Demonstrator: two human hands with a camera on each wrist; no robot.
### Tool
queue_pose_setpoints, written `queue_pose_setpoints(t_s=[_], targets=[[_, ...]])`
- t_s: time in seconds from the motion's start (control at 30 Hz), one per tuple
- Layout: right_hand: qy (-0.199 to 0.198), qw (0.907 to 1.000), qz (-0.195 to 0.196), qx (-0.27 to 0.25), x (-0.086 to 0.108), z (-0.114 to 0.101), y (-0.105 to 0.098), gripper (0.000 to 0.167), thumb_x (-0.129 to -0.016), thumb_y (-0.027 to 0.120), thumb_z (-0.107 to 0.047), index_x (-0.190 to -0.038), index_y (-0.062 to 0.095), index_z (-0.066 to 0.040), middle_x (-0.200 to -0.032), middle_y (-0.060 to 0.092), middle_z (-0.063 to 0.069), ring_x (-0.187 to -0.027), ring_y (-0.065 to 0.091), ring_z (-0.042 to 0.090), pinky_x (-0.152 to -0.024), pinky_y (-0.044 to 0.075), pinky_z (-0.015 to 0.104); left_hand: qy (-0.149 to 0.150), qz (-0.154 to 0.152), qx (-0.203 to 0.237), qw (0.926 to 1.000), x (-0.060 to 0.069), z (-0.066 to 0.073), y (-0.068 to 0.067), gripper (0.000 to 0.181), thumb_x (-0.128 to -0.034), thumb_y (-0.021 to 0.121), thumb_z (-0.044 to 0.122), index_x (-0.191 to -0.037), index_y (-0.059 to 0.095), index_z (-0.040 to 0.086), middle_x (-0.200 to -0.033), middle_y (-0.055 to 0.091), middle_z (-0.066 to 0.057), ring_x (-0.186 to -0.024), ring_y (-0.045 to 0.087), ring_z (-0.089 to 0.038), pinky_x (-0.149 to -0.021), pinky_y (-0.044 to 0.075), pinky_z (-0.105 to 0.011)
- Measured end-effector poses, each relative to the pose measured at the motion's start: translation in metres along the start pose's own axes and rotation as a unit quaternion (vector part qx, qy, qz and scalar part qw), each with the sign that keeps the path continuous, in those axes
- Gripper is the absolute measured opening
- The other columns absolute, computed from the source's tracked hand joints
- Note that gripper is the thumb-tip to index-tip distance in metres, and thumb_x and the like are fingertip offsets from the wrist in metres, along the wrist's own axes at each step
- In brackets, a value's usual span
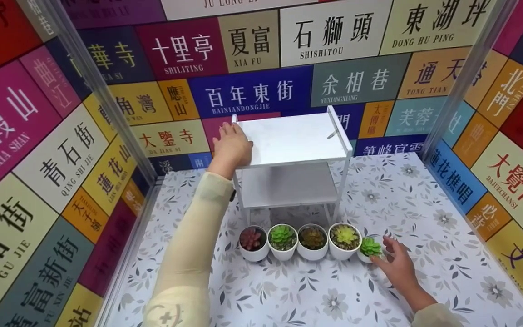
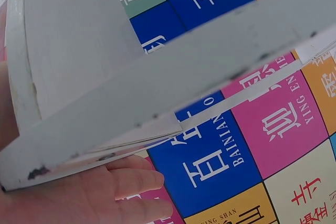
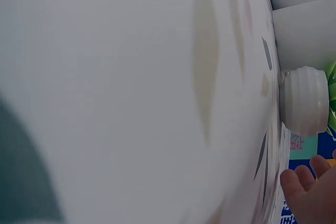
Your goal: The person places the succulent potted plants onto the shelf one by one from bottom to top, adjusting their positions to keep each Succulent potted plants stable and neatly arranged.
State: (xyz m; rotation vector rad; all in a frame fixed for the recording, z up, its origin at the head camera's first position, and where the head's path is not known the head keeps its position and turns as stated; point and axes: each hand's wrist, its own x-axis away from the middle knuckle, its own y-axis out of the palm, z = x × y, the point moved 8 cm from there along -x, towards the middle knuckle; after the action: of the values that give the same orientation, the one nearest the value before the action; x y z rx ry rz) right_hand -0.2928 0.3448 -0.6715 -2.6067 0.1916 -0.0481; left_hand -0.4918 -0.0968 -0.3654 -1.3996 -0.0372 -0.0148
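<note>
A white two-tier shelf [image 1: 288,138] stands at the back of the table. My left hand [image 1: 233,144] rests at the left end of its top tier; in the left wrist view, straight fingers [image 2: 139,182] lie along the outside of the white rail [image 2: 173,72]. My right hand [image 1: 397,263] is beside a small green succulent in a white pot [image 1: 370,247], fingers spread and loosely bent. In the right wrist view its fingers [image 3: 302,179] are apart from that ribbed pot [image 3: 307,100]. The small pot ends a row of potted succulents [image 1: 312,243] before the shelf.
The row holds a dark red succulent [image 1: 252,238], a green one [image 1: 283,235], a brownish one and a yellow-green one [image 1: 345,235]. A floral cloth [image 1: 334,297] covers the table. Walls with colourful character signs [image 1: 250,91] enclose the back and sides.
</note>
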Motion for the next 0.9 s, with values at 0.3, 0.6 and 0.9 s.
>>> queue_pose_setpoints(t_s=[0.3,0.6,0.9], targets=[[0.011,0.9989,-0.035,0.029,0.000,0.000,0.006,0.095,-0.092,0.086,-0.031,-0.162,0.032,0.003,-0.160,0.039,0.029,-0.147,0.041,0.048,-0.124,0.039,0.059,0.001,-0.005,-0.003,1.0000,-0.002,-0.001,0.000,0.080,-0.1130,0.040,0.043,-0.169,0.006,-0.004,-0.177,0.003,-0.030,-0.166,0.005,-0.044,-0.134,0.014,-0.063],[0.020,0.9947,-0.055,0.085,-0.002,0.001,0.009,0.100,-0.089,0.088,-0.039,-0.162,0.032,0.002,-0.159,0.039,0.030,-0.146,0.043,0.051,-0.120,0.043,0.062,-0.002,-0.005,0.013,0.9999,0.000,0.000,-0.002,0.079,-0.1134,0.040,0.042,-0.169,0.006,-0.003,-0.177,0.002,-0.028,-0.167,0.004,-0.042,-0.135,0.012,-0.062],[0.038,0.9930,-0.060,0.093,-0.001,0.002,0.014,0.104,-0.087,0.089,-0.040,-0.161,0.031,0.003,-0.159,0.039,0.031,-0.146,0.043,0.052,-0.120,0.043,0.061,-0.005,0.001,0.006,1.0000,-0.001,0.000,0.002,0.080,-0.1127,0.042,0.042,-0.169,0.007,-0.003,-0.177,0.004,-0.028,-0.167,0.006,-0.042,-0.134,0.014,-0.062]])
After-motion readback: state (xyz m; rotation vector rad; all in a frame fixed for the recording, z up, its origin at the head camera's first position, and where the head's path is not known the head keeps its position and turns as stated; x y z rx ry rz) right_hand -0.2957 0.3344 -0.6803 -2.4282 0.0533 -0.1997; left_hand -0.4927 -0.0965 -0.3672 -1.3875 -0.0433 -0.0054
